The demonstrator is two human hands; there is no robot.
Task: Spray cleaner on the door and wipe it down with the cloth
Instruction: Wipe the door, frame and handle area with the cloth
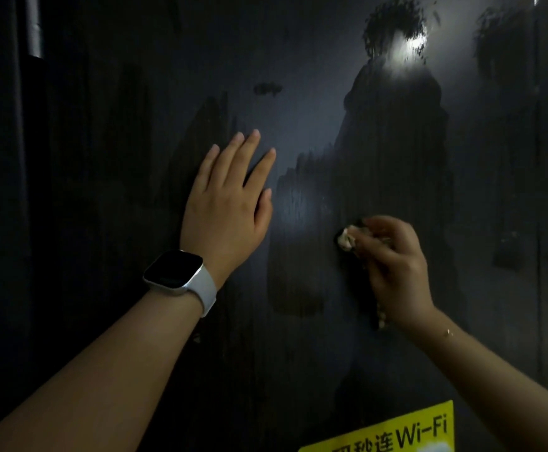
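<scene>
Wiping step, judged from the wet streaks on the dark door (298, 109). Left hand (230, 197) lies flat against the panel, fingers spread and pointing up, holding nothing; smartwatch (178, 272) on that wrist. Right hand (393, 256) is curled shut around a bunched light cloth (346, 238), which pokes out past the fingertips and touches the door just right of the left hand; a bit of cloth also hangs below the right wrist. Dark damp patches sit above and to the left of the right hand, with a hazy undried band between the two hands. Yellow Wi-Fi sticker (393, 432) is well below the right hand. No spray bottle in view, so spraying looks done for this area. To wipe well: open the cloth out flatter so more of it meets the panel, press evenly, run long overlapping vertical strokes through the hazy band, keep the left hand bracing so the door does not swing, then shift that hand off its spot to clean under it. Avoid soaking the sticker's edge. Lighting is dim, so finer smears cannot be judged.
</scene>
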